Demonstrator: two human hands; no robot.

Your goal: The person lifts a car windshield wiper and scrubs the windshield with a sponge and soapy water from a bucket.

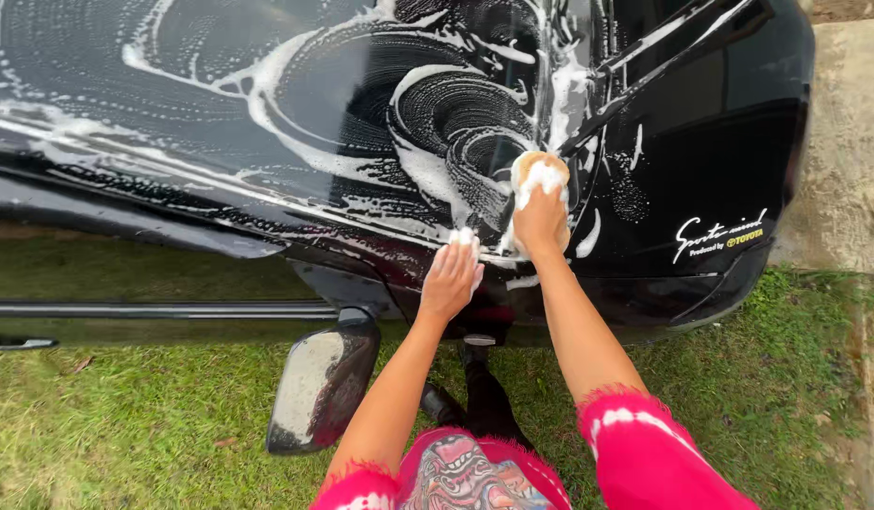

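Observation:
A black car (pixel 702 161) fills the upper view, its windscreen (pixel 267 94) streaked with swirls of white soap foam. My right hand (pixel 541 222) presses a foamy yellowish sponge (pixel 539 172) against the lower corner of the glass, close to a wiper arm (pixel 645 76). My left hand (pixel 449 279) rests flat on the car's edge just left of the right hand, fingers together, with foam on the fingertips. It holds nothing. Both arms reach up from pink sleeves at the bottom.
A black side mirror (pixel 322 385) juts out below my left arm. Green grass (pixel 154 416) covers the ground underneath. A strip of bare concrete (pixel 848 142) runs along the right side. White lettering marks the car's right panel.

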